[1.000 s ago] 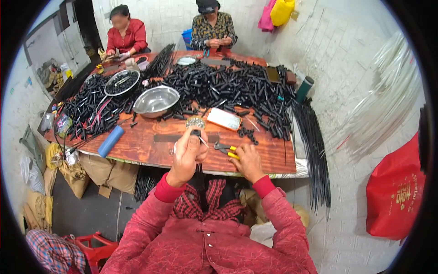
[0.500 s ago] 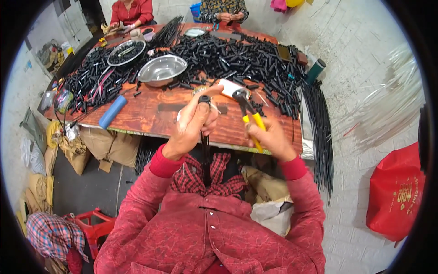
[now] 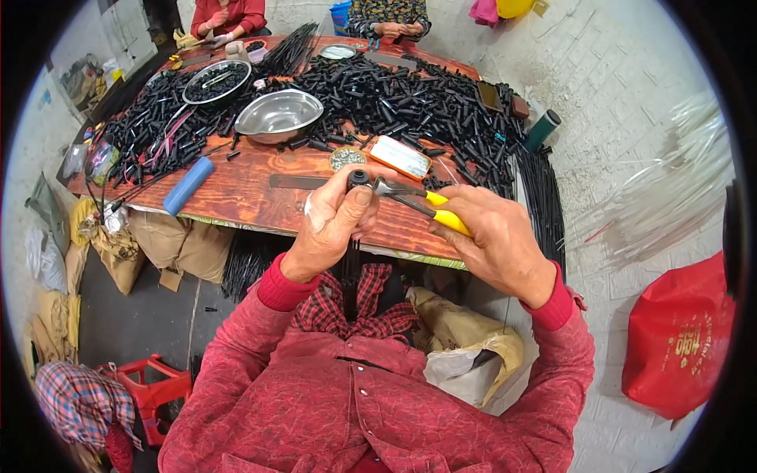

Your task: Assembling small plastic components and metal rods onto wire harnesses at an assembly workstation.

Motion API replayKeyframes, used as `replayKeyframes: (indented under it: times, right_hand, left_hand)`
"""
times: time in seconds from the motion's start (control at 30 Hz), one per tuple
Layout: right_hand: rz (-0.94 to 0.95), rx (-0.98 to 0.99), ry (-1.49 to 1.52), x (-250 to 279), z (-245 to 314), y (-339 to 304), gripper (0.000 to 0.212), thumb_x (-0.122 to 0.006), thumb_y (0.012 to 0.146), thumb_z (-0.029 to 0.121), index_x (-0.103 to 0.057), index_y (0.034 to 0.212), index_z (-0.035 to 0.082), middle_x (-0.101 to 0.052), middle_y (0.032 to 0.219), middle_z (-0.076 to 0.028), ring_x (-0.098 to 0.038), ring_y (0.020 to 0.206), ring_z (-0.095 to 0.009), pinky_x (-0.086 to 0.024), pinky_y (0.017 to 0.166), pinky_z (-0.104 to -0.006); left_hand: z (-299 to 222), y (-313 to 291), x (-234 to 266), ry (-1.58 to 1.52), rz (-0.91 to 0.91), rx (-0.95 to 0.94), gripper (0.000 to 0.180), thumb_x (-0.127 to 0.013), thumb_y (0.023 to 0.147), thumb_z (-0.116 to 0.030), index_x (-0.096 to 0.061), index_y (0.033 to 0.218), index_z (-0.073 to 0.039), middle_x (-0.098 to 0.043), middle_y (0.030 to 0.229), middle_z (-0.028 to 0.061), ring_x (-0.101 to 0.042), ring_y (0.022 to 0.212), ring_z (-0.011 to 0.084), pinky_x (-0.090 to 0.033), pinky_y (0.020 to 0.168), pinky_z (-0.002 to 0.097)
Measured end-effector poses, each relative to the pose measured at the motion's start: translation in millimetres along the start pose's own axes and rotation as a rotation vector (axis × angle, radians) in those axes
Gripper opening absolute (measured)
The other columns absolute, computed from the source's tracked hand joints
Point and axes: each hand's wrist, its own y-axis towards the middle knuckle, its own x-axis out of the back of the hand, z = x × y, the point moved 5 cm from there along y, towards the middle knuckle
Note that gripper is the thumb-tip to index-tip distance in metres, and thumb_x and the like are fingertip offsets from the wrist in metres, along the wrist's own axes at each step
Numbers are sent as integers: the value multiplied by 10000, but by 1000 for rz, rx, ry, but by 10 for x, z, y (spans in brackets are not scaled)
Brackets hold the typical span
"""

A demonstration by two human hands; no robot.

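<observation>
My left hand is closed around a black tube-like piece, its round end facing up beside the thumb. Dark thin strands hang below that fist, in front of my lap. In my right hand is a pair of pliers with yellow grips and a dark metal head. They lie sideways, and their jaws meet the right side of the black piece's top end. Whether the jaws are closed on it, I cannot tell.
On the wooden table lie a heap of black tubular parts, a steel basin, a white tray, a dish of small metal bits and a blue roll. Two people sit across. A green bottle stands right.
My right hand has turned over and brought the pliers from above the white tray down and left, against the black piece. My left hand stays in about the same place.
</observation>
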Motion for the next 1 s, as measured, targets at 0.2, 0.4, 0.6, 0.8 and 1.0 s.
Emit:
replayKeyframes:
  times: [0.2,0.4,0.6,0.8,1.0]
  right_hand:
    - [-9,36,-228,35,34,75,295,-688,755,43,-666,1049,39,-644,1162,-114,-632,963,-298,-522,794,-385]
    - [-102,67,-391,25,-16,106,317,-651,717,13,-652,1034,31,-614,1201,-113,-598,1026,-308,-504,852,-395]
    - [-80,147,-517,29,-47,119,271,-681,743,89,-650,1007,36,-616,1154,-100,-597,999,-282,-514,816,-376]
    - [106,85,-587,79,-17,153,257,-733,761,216,-654,954,65,-620,1060,-55,-594,910,-233,-504,691,-354]
    - [190,10,-60,-122,-255,40,315,-719,850,330,-599,810,41,-574,635,-97,-533,515,-225,-439,474,-335]
  left_hand:
    - [-11,2,16,-3,-92,26,426,-519,1024,-304,-495,1311,9,-358,660,-49,-316,560,48,-293,511,209]
    - [5,13,-1,-23,-74,37,435,-533,1020,-280,-475,1350,-2,-370,675,-52,-332,587,51,-305,537,209]
    - [16,21,1,6,-61,62,445,-542,1015,-288,-478,1347,2,-388,678,-48,-334,590,51,-308,545,215]
    - [33,14,18,-35,-34,61,446,-541,1015,-295,-483,1340,5,-388,670,-47,-333,585,49,-302,542,217]
    - [-36,-16,-25,-40,-29,72,416,-542,1014,-302,-523,1286,12,-437,687,-36,-355,585,48,-294,536,210]
